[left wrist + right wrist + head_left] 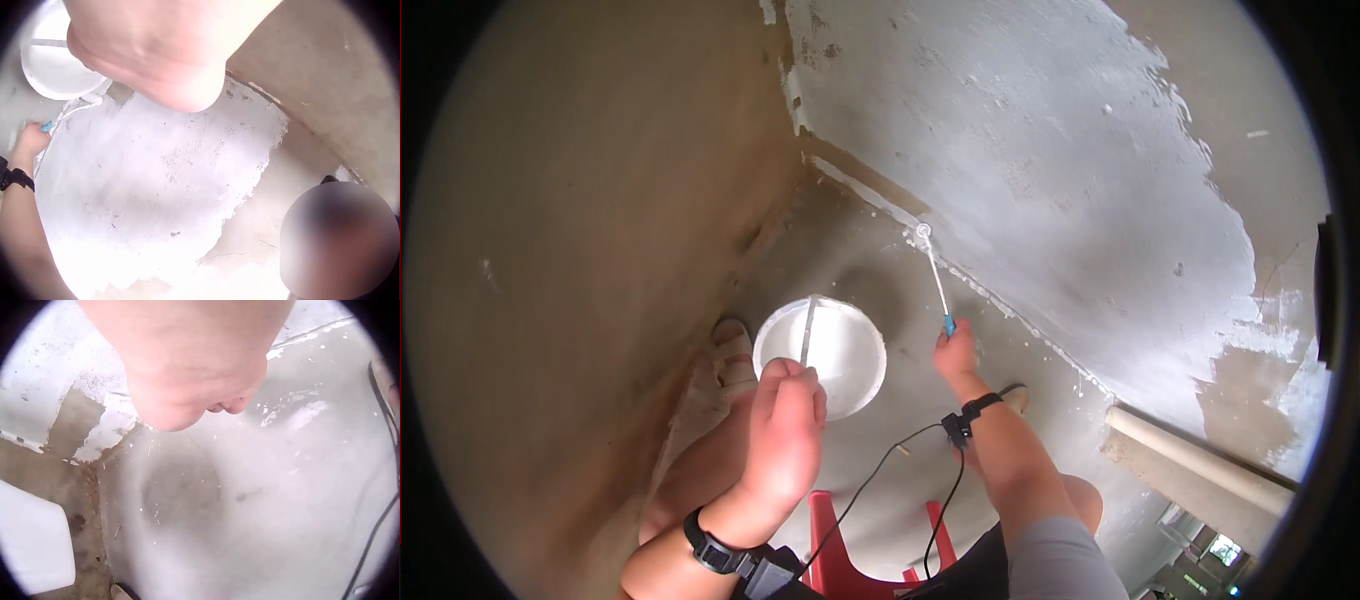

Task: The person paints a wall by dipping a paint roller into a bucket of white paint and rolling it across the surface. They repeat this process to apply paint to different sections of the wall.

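Observation:
My left hand (788, 430) grips the narrow handle strip (808, 330) of a white bucket (860, 385). White liquid or coating shows inside the bucket, which hangs above the floor between my feet. My right hand (956, 352) holds a small paint roller by its blue handle (949, 324). The white-coated roller head (923, 230) is at the foot of the wall, beside an unpainted strip. From the left wrist, the roller head (94, 100) shows against the wall's lower edge. In the right wrist view the right hand (194, 381) hides the roller.
White coating with a ragged edge covers much of the right wall (1040, 150). A bare brownish wall (600, 180) meets it at the corner. White drips dot the floor (880, 450). A red stool (825, 530) stands below me, and a cable (865, 490) links the wrist straps.

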